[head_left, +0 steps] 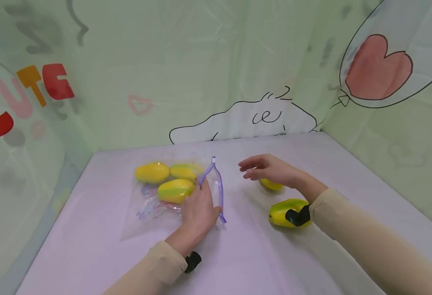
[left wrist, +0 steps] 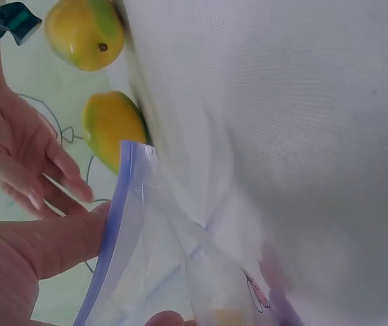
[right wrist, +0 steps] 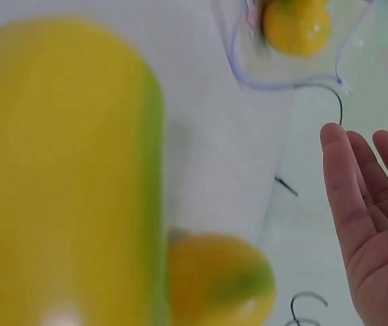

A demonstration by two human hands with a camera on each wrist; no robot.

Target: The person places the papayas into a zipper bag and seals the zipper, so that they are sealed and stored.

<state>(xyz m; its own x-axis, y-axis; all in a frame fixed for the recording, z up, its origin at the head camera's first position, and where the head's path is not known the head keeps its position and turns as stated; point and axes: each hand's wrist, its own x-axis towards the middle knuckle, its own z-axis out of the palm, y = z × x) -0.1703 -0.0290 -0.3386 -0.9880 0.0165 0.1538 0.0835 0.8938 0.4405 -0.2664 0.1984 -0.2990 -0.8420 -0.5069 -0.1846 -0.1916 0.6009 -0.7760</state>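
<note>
On the table lies a clear zip bag (head_left: 127, 225) with a purple zip strip (head_left: 221, 188), its mouth parted. Inside it are 3 yellow-green mangoes (head_left: 152, 172). At the mouth is my left hand (head_left: 200, 209), thumb against one strip and fingers stretched toward the other; film partly covers the fingertips. My right hand (head_left: 269, 168) hovers to the right of the bag, fingers extended and holding nothing, as the right wrist view also shows. Beneath it a mango (head_left: 272, 185) is partly hidden. Another mango (head_left: 284, 214) lies nearer, partly behind the right wrist's black band (head_left: 298, 216).
A pale lilac cloth covers the table (head_left: 90, 196). Printed curtains (head_left: 201, 61) enclose the back and both sides. The left wrist carries a black camera (head_left: 193, 261).
</note>
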